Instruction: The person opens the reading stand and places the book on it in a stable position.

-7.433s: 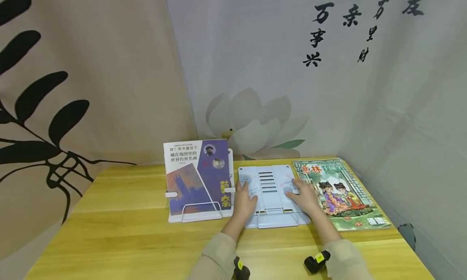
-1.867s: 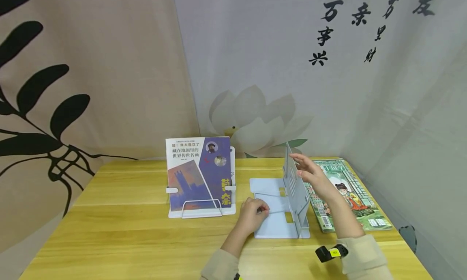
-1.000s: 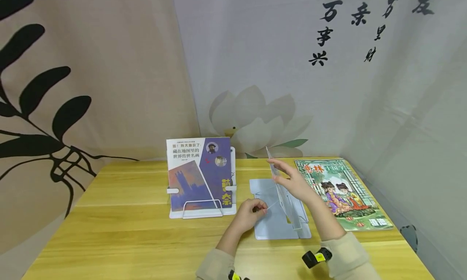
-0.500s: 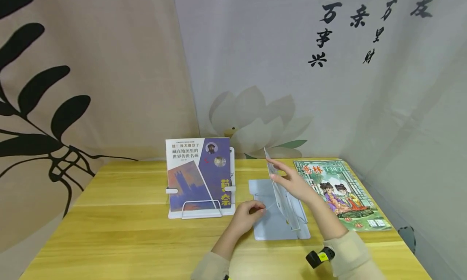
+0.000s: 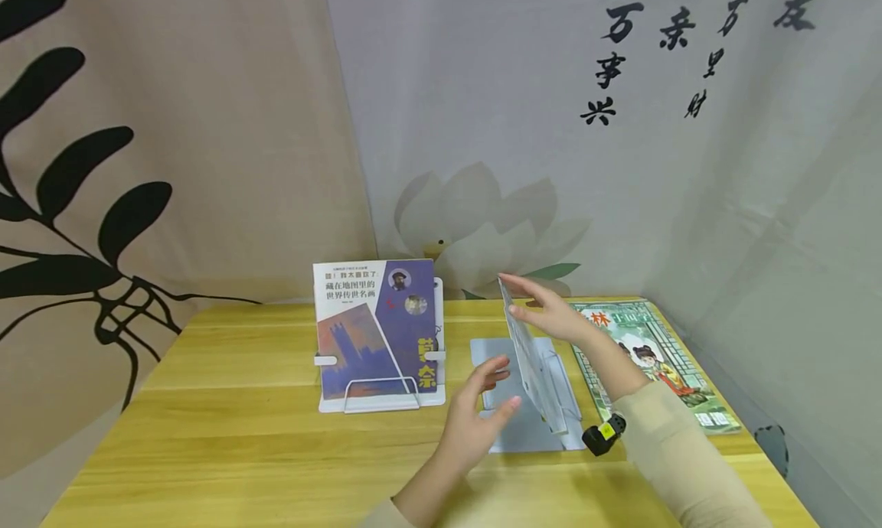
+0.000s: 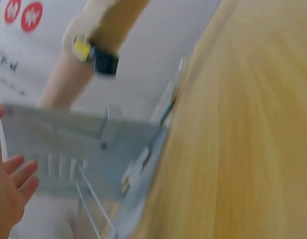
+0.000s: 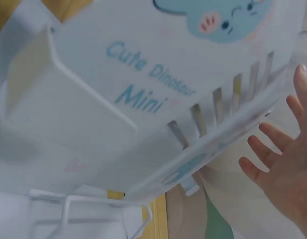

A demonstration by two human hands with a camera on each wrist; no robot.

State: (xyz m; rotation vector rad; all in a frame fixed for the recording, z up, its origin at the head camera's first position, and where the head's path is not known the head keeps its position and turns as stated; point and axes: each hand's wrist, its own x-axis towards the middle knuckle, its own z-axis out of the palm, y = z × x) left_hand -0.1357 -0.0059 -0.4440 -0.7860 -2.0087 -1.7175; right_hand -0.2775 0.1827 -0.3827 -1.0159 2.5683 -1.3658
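A pale blue book stand, its back panel point(image 5: 529, 363) tilted up from the flat base point(image 5: 503, 436), stands before me in the head view. My right hand point(image 5: 558, 314) is at the panel's top edge, fingers extended. In the right wrist view, that hand point(image 7: 285, 164) is spread beside the slotted panel point(image 7: 93, 104), which reads "Cute Dinosaur Mini". My left hand point(image 5: 472, 425) hovers left of the panel, fingers apart, holding nothing. Behind the panel, a thin wire prop point(image 6: 91, 201) runs down to the base in the left wrist view.
On the left, a purple and white book point(image 5: 406, 314) leans on a second white stand point(image 5: 439, 306). A green illustrated magazine point(image 5: 658, 367) lies to the right, partly covered by my right arm. All rest on a wooden table point(image 5: 227, 405) before a printed curtain point(image 5: 468, 92).
Earlier the stand was turned, its panel flat under both hands; the panel now stands tilted up. My left hand has just let go of the wire prop and opened. My right forearm has swung rightward.
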